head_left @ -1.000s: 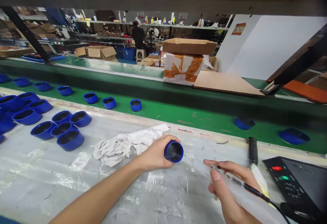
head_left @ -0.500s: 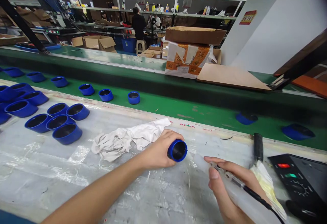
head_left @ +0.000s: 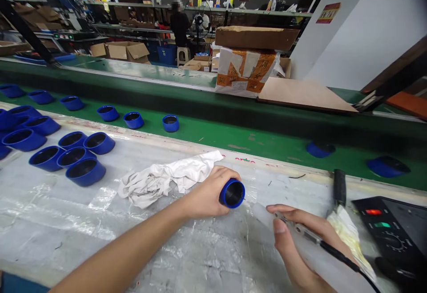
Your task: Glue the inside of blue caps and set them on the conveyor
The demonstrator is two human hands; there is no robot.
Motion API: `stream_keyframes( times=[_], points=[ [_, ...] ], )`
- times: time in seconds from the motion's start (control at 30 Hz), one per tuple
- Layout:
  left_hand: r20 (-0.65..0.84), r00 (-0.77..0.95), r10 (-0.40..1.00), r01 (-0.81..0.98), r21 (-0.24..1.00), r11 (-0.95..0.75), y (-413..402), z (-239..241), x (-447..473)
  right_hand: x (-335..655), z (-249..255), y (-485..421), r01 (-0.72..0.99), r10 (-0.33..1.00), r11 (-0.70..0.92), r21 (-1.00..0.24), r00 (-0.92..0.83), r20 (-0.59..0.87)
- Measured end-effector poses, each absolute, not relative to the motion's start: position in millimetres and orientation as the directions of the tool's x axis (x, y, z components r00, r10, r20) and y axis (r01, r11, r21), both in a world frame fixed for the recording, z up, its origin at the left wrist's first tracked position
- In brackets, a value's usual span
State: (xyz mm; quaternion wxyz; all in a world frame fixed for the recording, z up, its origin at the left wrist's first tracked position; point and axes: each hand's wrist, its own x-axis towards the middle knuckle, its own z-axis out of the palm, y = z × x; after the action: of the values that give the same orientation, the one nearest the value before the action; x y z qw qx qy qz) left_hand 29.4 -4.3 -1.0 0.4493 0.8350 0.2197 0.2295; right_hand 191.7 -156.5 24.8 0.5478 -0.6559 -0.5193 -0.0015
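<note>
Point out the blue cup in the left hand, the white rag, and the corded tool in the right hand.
blue cup (head_left: 232, 193): head view, on its dark open mouth.
white rag (head_left: 167, 178): head view, on its crumpled middle.
corded tool (head_left: 305, 233): head view, on its metal shaft.

Blue cup (head_left: 232, 193): body mostly hidden inside left hand (head_left: 207, 195), only the open rim shows; inside is dark, contents cannot be told. Thin tool (head_left: 302, 231) in right hand (head_left: 300, 244): tip end at 10 o'clock too small and faint to read, its black cable (head_left: 350, 264) runs off the bottom edge at 5 o'clock. Black control box (head_left: 390, 235) is cut by the right edge at 3 o'clock, dial markings illegible; two blue cups on the green belt (head_left: 233, 135) at 2 o'clock are blurred, and the person (head_left: 180, 26) at 12 o'clock is too small to tell.
</note>
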Motion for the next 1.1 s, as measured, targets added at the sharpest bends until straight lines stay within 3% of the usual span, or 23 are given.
stream_keyframes(
  times=[0.33, 0.53, 1.1],
  points=[
    [0.168, 0.802, 0.573, 0.182, 0.845, -0.503, -4, -1, 29, 194, 20, -160, 0.645, 0.706, 0.188, -0.741, 0.435, 0.558],
    [0.167, 0.809, 0.563, 0.185, 0.838, -0.514, -4, 0, 30, 189, 30, -163, 0.723, 0.728, 0.122, -0.680, 0.400, 0.556],
    [0.155, 0.831, 0.535, 0.174, 0.840, -0.514, -5, 3, 29, 180, 27, -163, 0.732, 0.703, 0.254, -0.632, 0.308, 0.640]
  ],
)
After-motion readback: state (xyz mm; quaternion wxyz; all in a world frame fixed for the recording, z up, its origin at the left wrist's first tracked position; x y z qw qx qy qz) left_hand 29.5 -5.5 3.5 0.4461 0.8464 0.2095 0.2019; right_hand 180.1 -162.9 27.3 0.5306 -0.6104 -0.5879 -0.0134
